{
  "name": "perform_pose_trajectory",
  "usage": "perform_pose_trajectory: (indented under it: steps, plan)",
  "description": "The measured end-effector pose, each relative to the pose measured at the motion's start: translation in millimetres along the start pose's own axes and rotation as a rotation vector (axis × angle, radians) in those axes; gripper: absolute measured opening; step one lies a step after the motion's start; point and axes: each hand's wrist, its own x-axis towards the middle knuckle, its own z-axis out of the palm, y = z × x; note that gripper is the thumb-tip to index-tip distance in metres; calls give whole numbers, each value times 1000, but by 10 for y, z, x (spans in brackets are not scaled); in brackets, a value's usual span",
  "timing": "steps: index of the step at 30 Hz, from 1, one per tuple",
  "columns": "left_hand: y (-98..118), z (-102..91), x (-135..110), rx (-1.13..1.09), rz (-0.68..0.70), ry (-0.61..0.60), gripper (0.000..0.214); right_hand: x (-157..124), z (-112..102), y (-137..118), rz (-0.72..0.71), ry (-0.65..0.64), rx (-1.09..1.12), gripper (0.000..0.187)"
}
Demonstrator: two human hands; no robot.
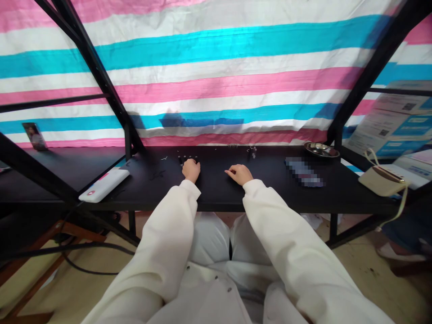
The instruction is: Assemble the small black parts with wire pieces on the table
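Note:
My left hand [191,170] rests on the black table with its fingers bent down, at a row of small dark cylindrical pieces [185,157]. Whatever its fingertips hold, if anything, is too small to make out. To the right, my right hand [240,174] lies curled on the tabletop, thumb and forefinger pressed together and pointing left. Anything inside that pinch is hidden. Beyond it stand a few small clear and grey pieces [254,153]. More tiny pieces [232,145] lie along the table's back edge.
A white box-shaped device [104,185] lies at the left end of the black table [216,198]. On the right are a pixelated flat object [304,173], a shiny metal dish [321,150] and a beige purse [381,180]. Black frame posts flank the table before a striped sheet [229,85].

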Motion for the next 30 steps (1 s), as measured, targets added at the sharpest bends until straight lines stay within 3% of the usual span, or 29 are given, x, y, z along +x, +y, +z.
perform_pose_trajectory:
  steps: [13, 18, 21, 24, 27, 30]
  plan:
    - [64, -90, -55, 113, 7, -49, 26, 1, 10, 21, 7, 16, 23, 26]
    - [177, -103, -290, 155, 149, -54, 27, -13, 13, 6, 79, 82, 71, 28]
    - [299, -33, -484, 38, 341, -79, 32, 11, 9, 19, 194, 245, 176, 25]
    - [369, 64, -610, -110, 501, -118, 37, 81, 2, 136, 413, 475, 351, 25]
    - [344, 129, -641, -222, 510, -139, 39, 159, -13, 380, 723, 621, 490, 32]
    - [286, 139, -634, -273, 465, -120, 39, 198, -42, 672, 847, 575, 462, 33]
